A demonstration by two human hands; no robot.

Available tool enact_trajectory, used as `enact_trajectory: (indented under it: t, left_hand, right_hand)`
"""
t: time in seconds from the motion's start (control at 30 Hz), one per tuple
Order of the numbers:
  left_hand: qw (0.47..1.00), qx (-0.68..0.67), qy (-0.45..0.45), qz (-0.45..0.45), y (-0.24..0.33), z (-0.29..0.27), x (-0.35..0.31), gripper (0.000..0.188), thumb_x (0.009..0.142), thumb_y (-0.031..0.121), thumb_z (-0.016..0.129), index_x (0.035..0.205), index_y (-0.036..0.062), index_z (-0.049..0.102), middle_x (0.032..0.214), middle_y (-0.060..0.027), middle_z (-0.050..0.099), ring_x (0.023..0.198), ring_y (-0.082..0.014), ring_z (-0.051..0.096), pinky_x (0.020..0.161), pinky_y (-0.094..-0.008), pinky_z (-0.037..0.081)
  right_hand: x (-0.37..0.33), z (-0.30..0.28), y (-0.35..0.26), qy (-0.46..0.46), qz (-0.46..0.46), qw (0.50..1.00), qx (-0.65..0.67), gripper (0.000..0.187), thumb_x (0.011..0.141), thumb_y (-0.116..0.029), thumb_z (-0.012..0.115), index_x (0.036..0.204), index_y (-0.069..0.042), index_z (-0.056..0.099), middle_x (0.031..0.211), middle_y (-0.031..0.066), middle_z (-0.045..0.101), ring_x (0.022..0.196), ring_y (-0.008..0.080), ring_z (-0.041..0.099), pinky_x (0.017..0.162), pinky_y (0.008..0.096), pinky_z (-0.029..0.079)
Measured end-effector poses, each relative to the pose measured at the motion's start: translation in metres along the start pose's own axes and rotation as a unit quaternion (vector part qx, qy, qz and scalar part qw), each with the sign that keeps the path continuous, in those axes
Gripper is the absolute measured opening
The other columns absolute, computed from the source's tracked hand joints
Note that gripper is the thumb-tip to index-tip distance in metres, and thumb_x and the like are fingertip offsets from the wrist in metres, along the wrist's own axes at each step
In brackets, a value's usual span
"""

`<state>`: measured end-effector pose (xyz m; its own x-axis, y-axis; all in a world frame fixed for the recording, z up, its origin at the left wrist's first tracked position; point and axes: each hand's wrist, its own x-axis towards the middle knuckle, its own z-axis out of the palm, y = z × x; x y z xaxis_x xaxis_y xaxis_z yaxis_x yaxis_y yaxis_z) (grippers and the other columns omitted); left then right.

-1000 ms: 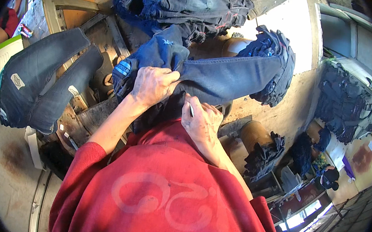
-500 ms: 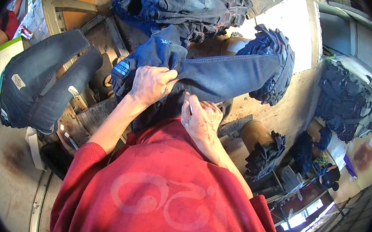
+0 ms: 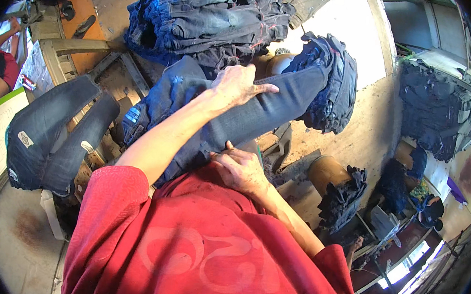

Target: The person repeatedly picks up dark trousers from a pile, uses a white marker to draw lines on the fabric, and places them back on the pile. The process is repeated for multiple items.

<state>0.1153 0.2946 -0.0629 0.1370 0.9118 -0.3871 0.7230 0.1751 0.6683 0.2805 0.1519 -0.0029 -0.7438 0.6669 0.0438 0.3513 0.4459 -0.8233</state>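
A pair of dark blue jeans [image 3: 262, 112] lies across in front of my red shirt, one leg stretching out to the right. My left hand [image 3: 236, 87] grips the upper edge of that leg, thumb lying along the denim and the other fingers partly hidden. Lower down, against the denim close to my body, my right hand [image 3: 239, 169] is closed with curled fingers. What sits inside it is hidden. The waistband end with pale blue printed patches [image 3: 131, 116] shows beside my left forearm.
Beyond the jeans lies a large denim pile [image 3: 215, 15], with another heap [image 3: 337, 83] to its right. Dark jeans with tags [image 3: 52, 139] hang at left. A cylindrical stand [image 3: 324, 173] holds dark cloth. More garments [image 3: 440, 108] are stacked far right. A person [image 3: 0, 68] sits far left.
My left hand has moved up and right along the leg from near the waistband. My right hand has shifted slightly down; the pale thing in its fingers no longer shows. The view has shifted.
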Motion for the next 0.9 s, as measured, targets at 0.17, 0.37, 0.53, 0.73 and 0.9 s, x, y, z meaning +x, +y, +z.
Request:
enact_trajectory:
  t: [0.17,0.37,0.53,0.73,0.9]
  left_hand:
    - [0.991,0.008,0.046,0.126,-0.031,0.006,0.036,0.086,0.095,0.078,0.059,0.062,-0.0011,0.07,0.066,-0.0243,0.068,0.071,-0.0463,0.073,0.067,-0.0537,0.058]
    - [0.982,-0.038,0.136,0.123,-0.036,0.015,0.045,0.067,0.098,0.052,0.076,0.056,0.0032,0.058,0.059,-0.0241,0.057,0.057,-0.0479,0.059,0.054,-0.0527,0.045]
    - [0.978,-0.065,0.157,0.119,-0.039,0.02,0.046,0.063,0.099,0.044,0.077,0.055,0.0035,0.056,0.057,-0.0233,0.055,0.055,-0.0471,0.056,0.052,-0.0515,0.043]
    - [0.979,-0.05,0.162,0.111,-0.035,0.018,0.045,0.061,0.099,0.043,0.078,0.056,0.0043,0.056,0.056,-0.0219,0.054,0.054,-0.0453,0.057,0.052,-0.0504,0.043]
    - [0.988,-0.031,0.125,0.082,-0.033,0.016,0.044,0.058,0.099,0.043,0.076,0.06,0.0033,0.063,0.061,-0.0232,0.061,0.061,-0.0454,0.065,0.058,-0.0516,0.051]
  right_hand:
    - [0.021,-0.036,0.016,0.13,0.051,0.975,-0.172,0.013,0.092,-0.008,0.076,0.105,-0.005,0.076,0.067,0.0043,0.066,0.053,0.0214,0.061,0.051,0.0373,0.046]
    - [0.066,-0.057,0.058,0.155,0.061,0.961,-0.222,0.018,0.091,-0.011,0.079,0.108,-0.01,0.076,0.063,0.0054,0.065,0.05,0.0234,0.061,0.052,0.037,0.048]
    - [0.06,-0.054,0.065,0.072,0.096,0.963,-0.242,0.021,0.093,-0.017,0.075,0.113,-0.012,0.074,0.064,0.0034,0.064,0.055,0.022,0.064,0.053,0.0375,0.049]
    - [0.033,-0.061,0.05,0.143,0.086,0.966,-0.196,0.021,0.091,-0.014,0.077,0.112,-0.013,0.075,0.064,0.0062,0.066,0.05,0.0227,0.062,0.052,0.0378,0.049]
    - [0.043,-0.058,0.061,0.048,0.135,0.963,-0.23,0.017,0.091,-0.012,0.077,0.108,-0.013,0.077,0.066,0.0054,0.068,0.052,0.0226,0.063,0.052,0.0376,0.05]
